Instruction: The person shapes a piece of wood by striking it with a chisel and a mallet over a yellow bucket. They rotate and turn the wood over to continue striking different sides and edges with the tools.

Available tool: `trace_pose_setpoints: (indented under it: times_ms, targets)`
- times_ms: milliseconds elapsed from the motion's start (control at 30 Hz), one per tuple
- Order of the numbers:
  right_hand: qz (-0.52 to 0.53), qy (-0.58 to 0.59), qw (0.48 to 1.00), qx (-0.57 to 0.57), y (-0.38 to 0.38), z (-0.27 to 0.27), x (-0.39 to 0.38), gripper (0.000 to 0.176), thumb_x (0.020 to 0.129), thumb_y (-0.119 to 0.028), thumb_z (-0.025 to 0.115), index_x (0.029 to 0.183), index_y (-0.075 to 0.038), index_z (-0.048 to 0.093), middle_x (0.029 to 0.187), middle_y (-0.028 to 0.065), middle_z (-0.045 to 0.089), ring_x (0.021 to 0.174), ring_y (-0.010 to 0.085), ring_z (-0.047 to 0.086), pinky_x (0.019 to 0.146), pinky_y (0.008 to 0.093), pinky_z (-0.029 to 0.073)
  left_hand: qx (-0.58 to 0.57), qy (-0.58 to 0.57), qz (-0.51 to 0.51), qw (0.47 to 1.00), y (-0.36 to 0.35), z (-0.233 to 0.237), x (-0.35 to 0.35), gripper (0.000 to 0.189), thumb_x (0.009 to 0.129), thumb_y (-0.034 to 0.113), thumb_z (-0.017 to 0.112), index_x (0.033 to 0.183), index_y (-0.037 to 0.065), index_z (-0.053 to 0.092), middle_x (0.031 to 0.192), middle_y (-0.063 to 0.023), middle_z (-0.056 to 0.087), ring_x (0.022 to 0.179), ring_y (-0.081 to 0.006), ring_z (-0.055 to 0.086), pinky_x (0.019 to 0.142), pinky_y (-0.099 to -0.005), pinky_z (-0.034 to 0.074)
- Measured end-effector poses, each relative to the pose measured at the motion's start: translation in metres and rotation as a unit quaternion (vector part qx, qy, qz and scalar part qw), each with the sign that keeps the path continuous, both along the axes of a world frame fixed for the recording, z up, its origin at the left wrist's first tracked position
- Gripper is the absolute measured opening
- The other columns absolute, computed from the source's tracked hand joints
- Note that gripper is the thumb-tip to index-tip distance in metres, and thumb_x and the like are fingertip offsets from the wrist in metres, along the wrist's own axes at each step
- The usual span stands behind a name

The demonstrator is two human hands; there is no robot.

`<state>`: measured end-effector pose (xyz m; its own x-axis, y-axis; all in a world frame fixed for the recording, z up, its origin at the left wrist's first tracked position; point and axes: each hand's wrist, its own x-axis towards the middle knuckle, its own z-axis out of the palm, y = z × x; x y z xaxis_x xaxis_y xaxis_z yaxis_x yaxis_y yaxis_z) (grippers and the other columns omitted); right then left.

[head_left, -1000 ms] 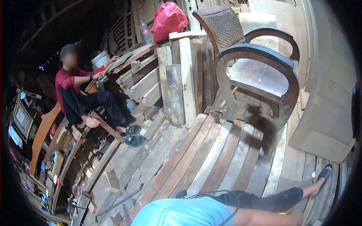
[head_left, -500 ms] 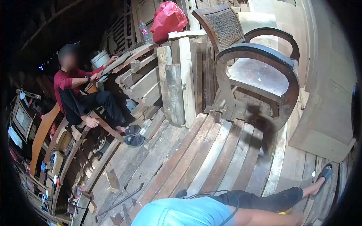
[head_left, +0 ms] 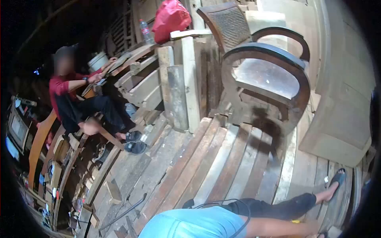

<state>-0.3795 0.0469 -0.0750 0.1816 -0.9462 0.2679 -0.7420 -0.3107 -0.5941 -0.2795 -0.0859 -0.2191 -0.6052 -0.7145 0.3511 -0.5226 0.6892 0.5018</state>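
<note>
My own body fills the bottom edge: a light blue shirt [head_left: 194, 224] with a black cable [head_left: 222, 206] over it, and black trousers [head_left: 274, 208] stretched to the right, ending in a foot in a dark sandal [head_left: 337, 180]. One bare forearm [head_left: 278, 228] lies along my leg. Its hand, which I take to be my right hand [head_left: 313, 230], sits at the bottom edge, with a small yellow thing beside it. Whether its fingers hold anything is not visible. My left hand is out of view.
Long wooden planks [head_left: 222, 158] lie across the floor. A dark curved armchair [head_left: 266, 71] stands behind them, beside upright boards [head_left: 186, 79] topped by a red bag [head_left: 170, 18] and a bottle [head_left: 145, 29]. A person in a red shirt [head_left: 63, 85] sits at left, hands on timber. Tools litter the lower left.
The view has shifted slightly, so everything sits a little further left and up. The seated person keeps handling the timber. My forearm stays where it was.
</note>
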Motion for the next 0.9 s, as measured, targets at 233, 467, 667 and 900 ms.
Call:
trace_pose_setpoints:
  times_ms: [233,467,667,900]
  targets:
    - [-0.213,0.089,0.970,-0.070,0.068,-0.031,0.009,0.052,0.074,0.000,0.055,0.126,-0.002,0.059,0.121,0.0202,0.061,0.117,0.0405,0.053,0.101,0.0475,0.040,-0.064,0.101,-0.045,0.992,0.078,0.108,0.110,0.064,0.074,0.018,0.074,0.134,0.008,0.054,0.148,-0.0171,0.044,0.145,-0.0371,0.032,0.120,-0.0626,0.015]
    - [-0.461,0.070,0.883,-0.050,0.120,-0.008,0.130,0.066,0.071,0.009,0.062,0.136,-0.001,0.056,0.109,0.0202,0.054,0.106,0.0401,0.048,0.098,0.0497,0.039,0.229,0.367,0.063,0.900,0.141,0.109,0.168,0.070,0.094,0.027,0.068,0.146,-0.005,0.035,0.141,-0.0255,0.043,0.129,-0.0385,0.046,0.111,-0.0474,0.036]
    - [-0.479,-0.049,0.875,0.054,0.112,-0.016,0.225,0.063,0.076,0.005,0.064,0.137,0.007,0.050,0.116,0.0241,0.050,0.113,0.0417,0.045,0.101,0.0502,0.036,0.454,0.425,0.003,0.783,0.143,0.084,0.162,0.083,0.095,0.027,0.070,0.156,-0.001,0.021,0.141,-0.0215,0.041,0.133,-0.0310,0.042,0.109,-0.0401,0.038]
    - [-0.341,-0.245,0.905,0.068,0.124,-0.020,0.262,0.041,0.088,-0.001,0.067,0.128,0.006,0.057,0.118,0.0213,0.059,0.111,0.0319,0.061,0.092,0.0395,0.050,0.447,0.348,-0.053,0.822,0.110,0.102,0.192,0.069,0.090,0.016,0.070,0.148,-0.004,0.038,0.134,-0.0195,0.056,0.122,-0.0268,0.056,0.105,-0.0366,0.044]
